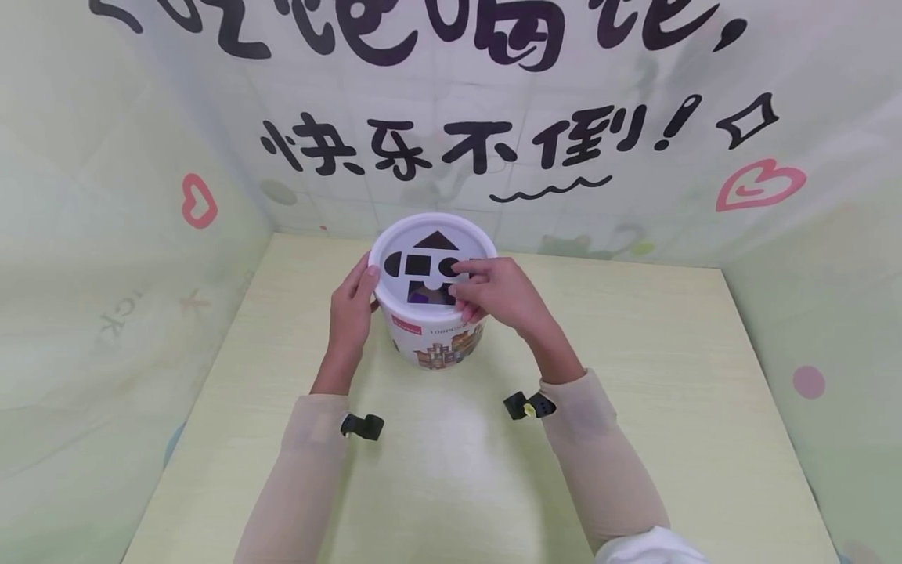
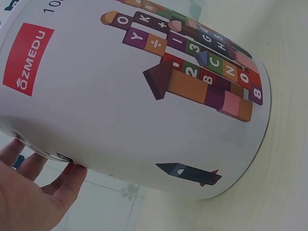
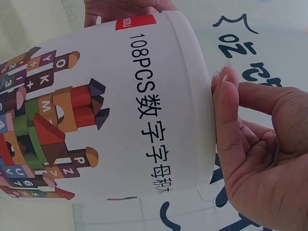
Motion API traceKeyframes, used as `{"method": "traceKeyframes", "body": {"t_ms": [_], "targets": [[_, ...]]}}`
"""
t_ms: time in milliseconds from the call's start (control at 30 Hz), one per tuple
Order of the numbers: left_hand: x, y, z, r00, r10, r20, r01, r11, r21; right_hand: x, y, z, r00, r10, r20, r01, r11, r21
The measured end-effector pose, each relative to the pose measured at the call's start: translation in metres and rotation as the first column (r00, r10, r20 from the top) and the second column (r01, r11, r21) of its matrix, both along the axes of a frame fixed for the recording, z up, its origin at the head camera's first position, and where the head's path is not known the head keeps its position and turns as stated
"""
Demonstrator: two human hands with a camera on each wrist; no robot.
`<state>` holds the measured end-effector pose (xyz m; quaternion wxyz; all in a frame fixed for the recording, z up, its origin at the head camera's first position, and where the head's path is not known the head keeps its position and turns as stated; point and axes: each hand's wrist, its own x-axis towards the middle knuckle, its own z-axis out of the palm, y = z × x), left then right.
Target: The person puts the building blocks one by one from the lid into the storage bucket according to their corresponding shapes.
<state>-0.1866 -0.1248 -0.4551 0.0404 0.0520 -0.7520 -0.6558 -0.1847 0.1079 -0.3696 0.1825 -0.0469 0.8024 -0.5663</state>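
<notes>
A round white bucket (image 1: 437, 345) stands upright on the table, printed with pictures of coloured toy blocks and "108PCS". Its white lid (image 1: 398, 291) is on and has cut-out shapes, among them a triangle, a square and a circle. Something purple shows through the lowest opening. My left hand (image 1: 352, 301) grips the bucket's left side at the rim, thumb up by the lid and fingers against the wall. With bent fingers my right hand (image 1: 503, 294) holds the lid's right part, fingertips at the round and lower openings. How deep those fingertips reach is hidden.
The pale wooden table (image 1: 437, 478) is enclosed by printed fabric walls (image 1: 437, 94) at the back and both sides. The bucket stands near the back wall. A black wrist camera (image 1: 362, 427) sits on the left forearm, another camera (image 1: 528, 406) on the right.
</notes>
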Motion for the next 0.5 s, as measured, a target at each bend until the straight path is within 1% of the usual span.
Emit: {"method": "traceKeyframes", "body": {"t_ms": [200, 333, 400, 500], "targets": [[0.000, -0.001, 0.000, 1.000, 0.004, 0.003, -0.004, 1.000, -0.027, -0.003, 0.019, -0.003, 0.996, -0.090, -0.013, 0.089, 0.993, -0.074], [-0.001, -0.005, 0.001, 1.000, 0.008, -0.018, -0.008, 0.999, -0.039, -0.004, 0.035, -0.004, 0.989, -0.143, -0.022, 0.139, 0.983, -0.120], [-0.001, -0.007, 0.002, 1.000, 0.019, -0.023, -0.020, 0.998, -0.056, -0.003, 0.043, -0.004, 0.986, -0.163, -0.028, 0.158, 0.979, -0.128], [-0.001, -0.011, 0.001, 0.999, 0.037, -0.024, -0.039, 0.994, -0.105, -0.002, 0.054, -0.007, 0.982, -0.182, -0.046, 0.176, 0.978, -0.109]]}}
